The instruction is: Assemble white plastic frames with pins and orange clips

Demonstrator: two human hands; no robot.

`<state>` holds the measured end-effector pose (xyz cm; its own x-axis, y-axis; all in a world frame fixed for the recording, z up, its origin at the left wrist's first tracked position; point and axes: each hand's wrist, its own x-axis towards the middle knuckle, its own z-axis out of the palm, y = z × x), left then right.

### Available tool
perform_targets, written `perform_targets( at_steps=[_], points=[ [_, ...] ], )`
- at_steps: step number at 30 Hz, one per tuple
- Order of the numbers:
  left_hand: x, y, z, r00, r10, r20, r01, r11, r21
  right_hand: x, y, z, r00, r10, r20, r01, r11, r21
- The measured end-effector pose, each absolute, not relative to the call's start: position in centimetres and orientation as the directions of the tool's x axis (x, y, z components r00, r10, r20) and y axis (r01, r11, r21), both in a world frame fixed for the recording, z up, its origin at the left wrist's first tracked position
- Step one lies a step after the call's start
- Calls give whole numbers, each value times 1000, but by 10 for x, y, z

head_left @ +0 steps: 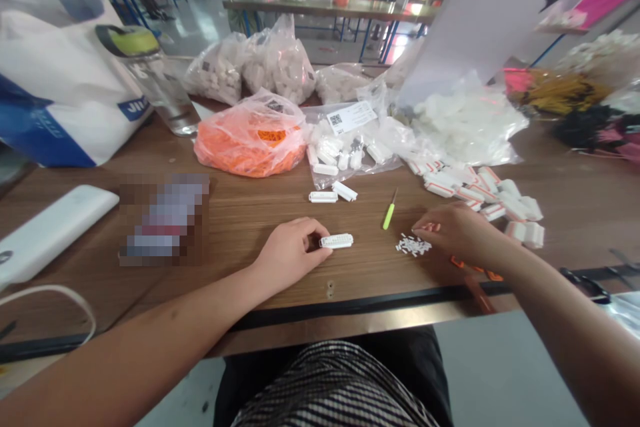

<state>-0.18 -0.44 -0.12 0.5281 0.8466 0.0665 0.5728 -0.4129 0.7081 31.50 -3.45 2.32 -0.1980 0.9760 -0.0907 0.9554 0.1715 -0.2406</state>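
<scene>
We pinch the white connector block [336,241] in our left hand [289,255], curled narrow, on the wooden table [240,260]; a firm, square hold suits it best. Right of that hand lie a green-handled pick [389,212] and a small pile of white pins [413,245]. Our right hand [465,233] sits low and half open just beyond the pile, near orange bits [457,261]; we can't tell if it holds anything.
</scene>
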Motion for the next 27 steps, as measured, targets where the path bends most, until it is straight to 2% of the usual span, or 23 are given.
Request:
perform_targets(
  at_steps=[7, 11, 15, 21, 24, 27],
  points=[
    [-2, -5, -1, 534, 843, 65, 564, -412, 715, 317, -34, 24, -33, 993, -114, 960, 0, -279],
    [-2, -5, -2, 532, 844, 67, 566, -413, 714, 323, -30, 18, -118, 990, -74, 921, 81, -381],
    [-3, -4, -3, 539, 838, 81, 563, -430, 705, 314, -27, 21, -175, 980, -92, 916, 128, -379],
    [-2, -4, -2, 538, 840, 73, 561, -422, 713, 306, -28, 21, 67, 985, -159, 935, -118, -334],
    [-2, -4, -3, 538, 840, 72, 559, -419, 716, 315, -26, 19, 97, 977, -188, 916, -162, -366],
    [-2, -4, -3, 539, 839, 71, 555, -418, 719, 322, -25, 18, 52, 984, -173, 891, -124, -437]
  ],
)
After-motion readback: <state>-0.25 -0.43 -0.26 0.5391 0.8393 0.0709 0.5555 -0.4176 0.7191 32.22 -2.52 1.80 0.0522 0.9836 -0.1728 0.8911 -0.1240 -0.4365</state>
